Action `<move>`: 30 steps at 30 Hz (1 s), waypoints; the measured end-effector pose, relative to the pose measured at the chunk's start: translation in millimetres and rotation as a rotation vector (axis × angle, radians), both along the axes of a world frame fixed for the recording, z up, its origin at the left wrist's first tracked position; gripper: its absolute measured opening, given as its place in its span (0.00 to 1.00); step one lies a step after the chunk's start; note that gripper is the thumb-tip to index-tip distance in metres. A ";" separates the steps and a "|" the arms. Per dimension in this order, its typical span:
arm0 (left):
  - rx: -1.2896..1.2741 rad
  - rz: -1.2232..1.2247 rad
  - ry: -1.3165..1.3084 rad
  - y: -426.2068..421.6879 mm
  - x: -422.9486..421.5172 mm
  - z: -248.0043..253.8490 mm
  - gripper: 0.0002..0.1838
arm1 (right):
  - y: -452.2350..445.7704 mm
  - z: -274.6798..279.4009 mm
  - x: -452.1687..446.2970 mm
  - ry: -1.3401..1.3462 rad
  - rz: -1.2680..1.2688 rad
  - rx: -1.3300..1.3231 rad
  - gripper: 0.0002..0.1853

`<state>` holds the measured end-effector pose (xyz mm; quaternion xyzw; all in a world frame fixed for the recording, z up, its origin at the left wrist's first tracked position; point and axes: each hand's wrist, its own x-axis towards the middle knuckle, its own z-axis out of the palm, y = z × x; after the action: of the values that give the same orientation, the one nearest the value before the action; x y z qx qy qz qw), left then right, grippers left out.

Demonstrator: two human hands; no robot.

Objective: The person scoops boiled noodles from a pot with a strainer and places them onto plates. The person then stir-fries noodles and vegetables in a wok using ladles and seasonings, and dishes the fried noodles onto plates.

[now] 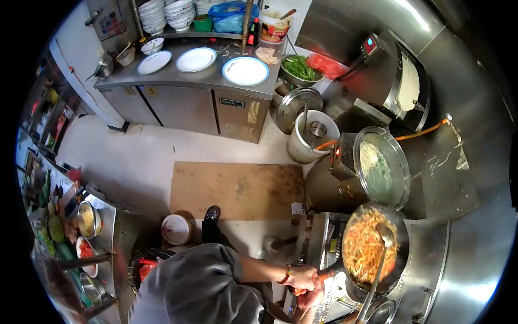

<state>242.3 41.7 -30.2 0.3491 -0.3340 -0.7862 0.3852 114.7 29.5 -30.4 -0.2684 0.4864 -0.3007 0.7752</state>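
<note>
A wok full of noodles mixed with reddish vegetables sits over the stove at the right. Its handle, with orange material about it, points toward me. My left hand, with a beaded bracelet at the wrist, is closed around this handle. Just below, my right hand is closed at the same handle, its fingers partly hidden. A metal ladle rests with its bowl on the noodles, and its long shaft runs down to the bottom edge, apart from my hands.
Behind the wok stands a noodle boiler with noodles in water. A white bucket holds a ladle. Plates lie on the far counter. A bowl of greens is beside it. Ingredient bowls stand left; a cardboard mat covers the floor.
</note>
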 end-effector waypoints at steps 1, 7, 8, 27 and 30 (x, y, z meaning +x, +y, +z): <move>-0.039 0.007 0.030 11.0 17.3 -13.1 0.10 | 9.0 7.6 25.4 0.028 0.038 -0.005 0.18; -0.027 0.205 -0.190 90.5 171.5 8.3 0.13 | 65.3 45.4 192.9 -0.110 0.279 -0.005 0.18; -0.077 0.357 -0.239 106.0 191.9 6.9 0.15 | 72.3 44.4 217.3 -0.148 0.313 0.038 0.18; 0.251 1.045 -0.328 264.5 451.8 10.0 0.13 | 165.9 -17.4 531.4 -0.296 0.980 0.190 0.15; 0.172 1.081 -0.293 271.6 470.2 -30.3 0.14 | 167.8 -39.7 549.0 -0.297 1.103 0.279 0.15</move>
<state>712.5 313.3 -60.5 0.6060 -0.0923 -0.4448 0.6530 663.8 197.2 -70.1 -0.3322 0.1960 0.1794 0.9050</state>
